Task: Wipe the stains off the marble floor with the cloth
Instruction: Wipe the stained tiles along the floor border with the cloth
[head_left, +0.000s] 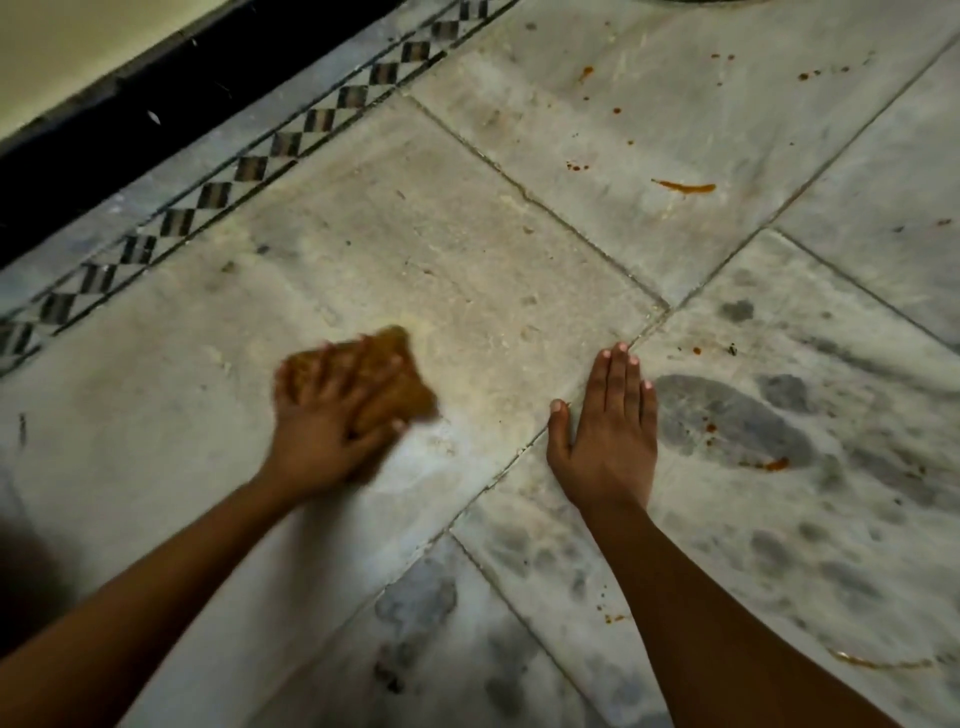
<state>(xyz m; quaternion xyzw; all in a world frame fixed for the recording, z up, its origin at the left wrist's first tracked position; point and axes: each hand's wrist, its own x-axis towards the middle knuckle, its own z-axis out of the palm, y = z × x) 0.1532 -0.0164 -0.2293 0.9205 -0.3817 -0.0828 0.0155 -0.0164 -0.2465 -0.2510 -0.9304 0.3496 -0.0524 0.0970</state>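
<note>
- The pale grey-veined marble floor (519, 234), laid in large slabs with dark joints, fills the view; orange-brown stains remain on the far slab, such as a long streak (684, 186), and on the slab to the right, such as a smear (774, 464).
- A black-and-white chequered inlay border (218, 192) runs along the black skirting (130, 119), which is cut off at the frame's upper left.
- The right hand (605, 431) lies flat and open on the floor, fingers together, holding nothing, probably as a prop for the person's leaning weight.
- The left hand (324, 415) presses down, fingers spread, on a crumpled mustard-brown cloth (395, 384) on the centre slab, apparently scrubbing; both are blurred, so the grip is hard to read.
- Whether any stain lies under the cloth cannot be told.
</note>
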